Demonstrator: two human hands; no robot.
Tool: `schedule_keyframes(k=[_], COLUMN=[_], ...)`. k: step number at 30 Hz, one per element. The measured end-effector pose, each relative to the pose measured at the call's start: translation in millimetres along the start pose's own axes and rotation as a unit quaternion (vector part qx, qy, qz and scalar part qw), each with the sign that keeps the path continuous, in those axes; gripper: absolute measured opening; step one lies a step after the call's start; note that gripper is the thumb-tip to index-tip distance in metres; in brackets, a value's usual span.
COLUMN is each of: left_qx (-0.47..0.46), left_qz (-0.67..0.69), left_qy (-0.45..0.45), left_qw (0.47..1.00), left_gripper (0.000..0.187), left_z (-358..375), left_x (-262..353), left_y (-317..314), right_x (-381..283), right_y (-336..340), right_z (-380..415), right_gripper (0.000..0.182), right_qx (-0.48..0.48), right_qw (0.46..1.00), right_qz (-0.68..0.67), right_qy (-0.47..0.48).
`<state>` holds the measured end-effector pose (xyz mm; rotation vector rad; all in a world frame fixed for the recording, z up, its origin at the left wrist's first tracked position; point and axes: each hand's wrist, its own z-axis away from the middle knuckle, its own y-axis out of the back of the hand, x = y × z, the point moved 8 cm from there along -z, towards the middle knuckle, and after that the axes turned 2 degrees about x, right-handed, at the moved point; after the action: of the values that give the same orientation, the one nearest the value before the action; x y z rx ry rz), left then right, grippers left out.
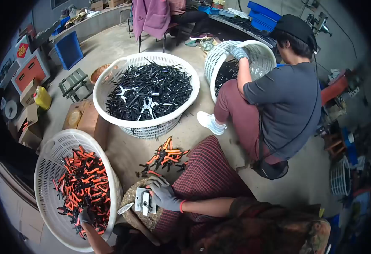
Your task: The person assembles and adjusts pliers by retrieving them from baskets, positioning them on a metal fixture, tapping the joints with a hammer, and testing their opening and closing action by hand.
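My left hand (84, 216), in a dark glove, reaches into the lower part of a white basket (114, 186) among orange and black handled tools (86, 175); its fingers are partly hidden there. Over a round block (128, 195) my right hand (163, 194), gloved in grey, rests beside a metal plate fixture (145, 201). Its fingers lie bent near the fixture's upper right edge, and whether they hold anything is unclear. A hammer (139, 224) leans across the block, head to the left. More orange-handled tools (167, 155) lie on the floor beyond the block.
A large white basket (195, 86) of black parts stands ahead. At the right, a crouching co-worker (278, 97) reaches into a tilted white basket (270, 55). A cardboard box (93, 120), small stool (73, 82) and blue crate (68, 50) are at the left. Another person sits at the back.
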<state>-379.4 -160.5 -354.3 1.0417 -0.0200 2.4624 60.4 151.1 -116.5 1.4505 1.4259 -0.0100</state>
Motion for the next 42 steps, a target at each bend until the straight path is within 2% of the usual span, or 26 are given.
schedule_keyframes(k=[1, 2, 3, 5, 9, 11, 13, 15, 17, 18, 19, 20, 21, 23, 25, 26, 27, 29, 31, 33, 34, 35, 36, 37, 39, 42], left_qx=[-0.049, 0.024, -0.055, -0.126, -0.19, -0.186, -0.18, -0.184, -0.073, -0.006, 0.062, 0.038, 0.031, 0.011, -0.067, -0.092, -0.117, -0.11, -0.063, 0.048, 0.056, 0.022, -0.098, -0.158, -0.268, -0.33], left_qz=[0.042, 0.121, 0.048, 0.179, 0.22, 0.078, -0.138, -0.089, -0.199, -0.302, -0.389, -0.4, -0.401, -0.434, -0.464, -0.462, -0.459, -0.456, -0.449, -0.417, -0.398, -0.345, -0.236, -0.139, -0.032, -0.037], left_qy=[-0.034, -0.045, -0.081, -0.038, -0.063, -0.179, -0.378, -0.416, -0.614, -0.719, -0.794, -0.823, -0.852, -0.861, -0.858, -0.858, -0.856, -0.857, -0.835, -0.793, -0.759, -0.727, -0.607, -0.517, -0.427, -0.427], left_qw=[0.997, 0.991, 0.994, 0.975, 0.955, 0.963, 0.898, 0.886, 0.761, 0.626, 0.464, 0.402, 0.334, 0.264, 0.208, 0.205, 0.204, 0.215, 0.312, 0.441, 0.512, 0.594, 0.752, 0.829, 0.863, 0.841], left_gripper=[0.033, 0.037, 0.032, 0.03, 0.027, 0.028, 0.029, 0.025, 0.016, 0.014, 0.016, 0.023, 0.024, 0.024, 0.022, 0.022, 0.021, 0.023, 0.025, 0.022, 0.016, 0.007, 0.007, 0.015, 0.022, 0.025], left_z=[6, 11, 30, 69, 196, 278, 363, 426, 471, 507, 539, 552, 572, 576, 566, 561, 557, 545, 532, 508, 497, 488, 467, 444, 438, 467], left_x=[19, 22, 42, 74, 137, 156, 177, 173, 166, 159, 146, 133, 123, 97, 75, 69, 64, 64, 88, 120, 136, 147, 152, 148, 145, 149], left_y=[-15, -19, -33, -74, -141, -181, -215, -246, -259, -272, -287, -296, -306, -322, -339, -343, -348, -349, -354, -347, -340, -331, -323, -322, -326, -331], right_x=[2, 6, 5, 4, 6, 9, 13, 25, 34, 42, 41, 37, 19, 0, -29, -34, -45, -46, -49, -45, -33, -27, -30, -28, -34, -31], right_y=[-3, -9, -8, -4, -4, -6, -7, -5, 13, 21, 38, 61, 90, 114, 146, 142, 138, 129, 115, 108, 101, 108, 116, 116, 124, 117], right_z=[2, 5, 4, 5, 7, 9, 11, 14, 17, 20, 13, 15, 17, 52, 89, 109, 117, 119, 101, 65, 47, 28, 12, 3, -8, -10], right_gripper=[0.021, 0.021, 0.021, 0.02, 0.019, 0.018, 0.017, 0.015, 0.02, 0.023, 0.033, 0.043, 0.057, 0.068, 0.067, 0.068, 0.059, 0.048, 0.044, 0.042, 0.043, 0.043, 0.044, 0.041, 0.04, 0.035], right_qx=[0.008, 0.002, 0.003, 0.0, 0.016, 0.002, 0.0, 0.035, 0.052, 0.042, -0.081, -0.129, -0.258, -0.461, -0.538, -0.543, -0.524, -0.464, -0.389, -0.327, -0.287, -0.25, -0.229, -0.194, -0.197, -0.214], right_qw=[1.0, 1.0, 1.0, 1.0, 0.999, 0.999, 0.998, 0.985, 0.985, 0.977, 0.863, 0.67, 0.583, 0.457, 0.417, 0.374, 0.272, 0.276, 0.254, 0.337, 0.441, 0.561, 0.617, 0.628, 0.694, 0.798], right_qz=[-0.002, -0.007, -0.01, -0.015, -0.022, -0.032, -0.066, -0.161, -0.164, -0.207, -0.467, -0.642, -0.699, -0.712, -0.68, -0.694, -0.746, -0.775, -0.817, -0.817, -0.795, -0.737, -0.709, -0.712, -0.659, -0.534], right_qy=[0.0, -0.002, -0.01, -0.024, -0.024, -0.018, -0.016, -0.049, -0.025, -0.042, -0.171, -0.35, -0.324, -0.27, -0.272, -0.29, -0.309, -0.329, -0.342, -0.336, -0.303, -0.282, -0.255, -0.249, -0.212, -0.18])
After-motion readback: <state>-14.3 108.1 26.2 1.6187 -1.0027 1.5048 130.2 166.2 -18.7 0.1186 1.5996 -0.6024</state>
